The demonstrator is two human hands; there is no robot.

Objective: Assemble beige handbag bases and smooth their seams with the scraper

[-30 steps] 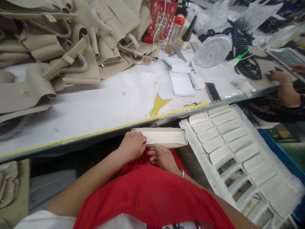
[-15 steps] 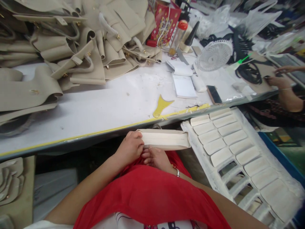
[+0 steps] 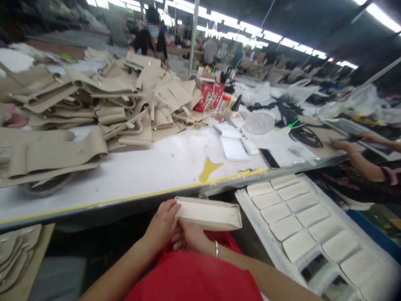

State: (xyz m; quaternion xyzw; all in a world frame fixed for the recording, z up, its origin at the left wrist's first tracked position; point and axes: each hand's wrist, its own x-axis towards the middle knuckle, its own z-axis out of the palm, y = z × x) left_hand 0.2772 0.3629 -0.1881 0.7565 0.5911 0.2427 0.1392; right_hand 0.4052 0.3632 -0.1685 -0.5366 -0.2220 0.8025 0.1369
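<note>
– Fingers of the left hand: what are they doing?
– Closed on the nine-o'clock end of a long pale piece; the thumb and fingertips press against its rim.
– And the right hand?
– Just below, at about eight o'clock from the piece's middle; its fingers are curled and partly hidden, the thumb side is against the near edge; whether they grip, I cannot tell.
– Where does the piece itself sit?
– In front of the red cloth, just off the yellow-edged front of the white table; its long side runs roughly from nine to three.
– What lies round it?
– At twelve, a yellow cutout on the table; at one, an open notepad; at two, a phone; at three, a board bearing rows of pale panels; towards half past ten, a heap of beige bag parts.
</note>
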